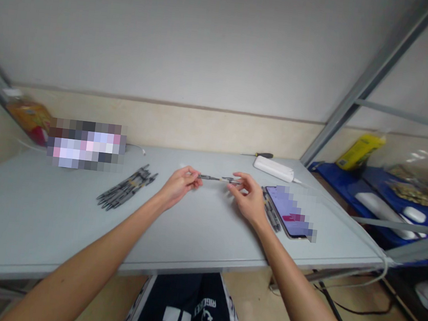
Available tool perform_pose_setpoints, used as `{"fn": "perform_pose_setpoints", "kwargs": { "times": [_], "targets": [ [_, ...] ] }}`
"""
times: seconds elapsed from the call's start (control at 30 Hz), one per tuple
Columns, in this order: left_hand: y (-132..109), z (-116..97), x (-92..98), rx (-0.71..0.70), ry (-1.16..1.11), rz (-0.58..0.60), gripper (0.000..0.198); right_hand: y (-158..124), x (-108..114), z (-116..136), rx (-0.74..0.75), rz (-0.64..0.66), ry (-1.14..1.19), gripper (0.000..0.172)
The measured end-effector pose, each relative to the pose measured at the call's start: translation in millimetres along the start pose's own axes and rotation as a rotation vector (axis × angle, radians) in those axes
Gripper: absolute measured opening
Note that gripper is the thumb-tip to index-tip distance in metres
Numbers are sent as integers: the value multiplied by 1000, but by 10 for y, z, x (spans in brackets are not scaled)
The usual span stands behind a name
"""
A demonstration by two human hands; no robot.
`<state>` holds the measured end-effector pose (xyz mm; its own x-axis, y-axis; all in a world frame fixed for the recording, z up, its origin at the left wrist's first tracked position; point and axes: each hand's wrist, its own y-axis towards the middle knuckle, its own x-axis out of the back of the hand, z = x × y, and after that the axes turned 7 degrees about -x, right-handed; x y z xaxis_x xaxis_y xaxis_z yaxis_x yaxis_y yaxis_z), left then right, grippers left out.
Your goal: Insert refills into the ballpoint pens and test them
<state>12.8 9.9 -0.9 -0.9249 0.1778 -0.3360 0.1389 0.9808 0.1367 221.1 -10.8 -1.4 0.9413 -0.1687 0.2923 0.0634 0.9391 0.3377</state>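
Left hand [185,184]: thumb and fingertips pinched on one end of a slim dark pen [209,178], which lies roughly level above the middle of the desk and points toward the other hand.

Right hand [247,195]: apart from the left, thumb and fingers closed about a dark pen piece [228,179] at the pen's far end; whether the two pieces touch or join is too small to tell.

Pen bundle, left [128,188]: several grey-and-black pens, side by side, lying aslant on the desk near the left forearm.

Pen bundle, right [273,213]: smaller showing, partly hidden by the right hand and wrist, just beside the smartphone.

Smartphone [288,215]: face up, screen lit, partly blurred.

Power strip [274,168]: white, with cable, toward the rear right.

Screwdriver [264,155]: black-and-yellow handle, behind the power strip.

Bottle [29,114]: orange contents, white cap, rear left, beside a pixelated item.

Desk [197,236]: pale grey top, set against a wall.

Yellow packet [362,150]: beyond the frame at right, on a blue surface.
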Motion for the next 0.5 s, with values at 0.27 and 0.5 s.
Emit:
{"fn": "perform_pose_setpoints", "kwargs": {
  "times": [0.27, 0.5],
  "targets": [
    [7, 38, 53, -28, 46, 64, 20, -26, 6, 61, -44, 45, -153, 34],
    [-3, 44, 55, -192, 331, 92, 20, -5, 12, 9, -282, 243, 87, 44]
  ]
}}
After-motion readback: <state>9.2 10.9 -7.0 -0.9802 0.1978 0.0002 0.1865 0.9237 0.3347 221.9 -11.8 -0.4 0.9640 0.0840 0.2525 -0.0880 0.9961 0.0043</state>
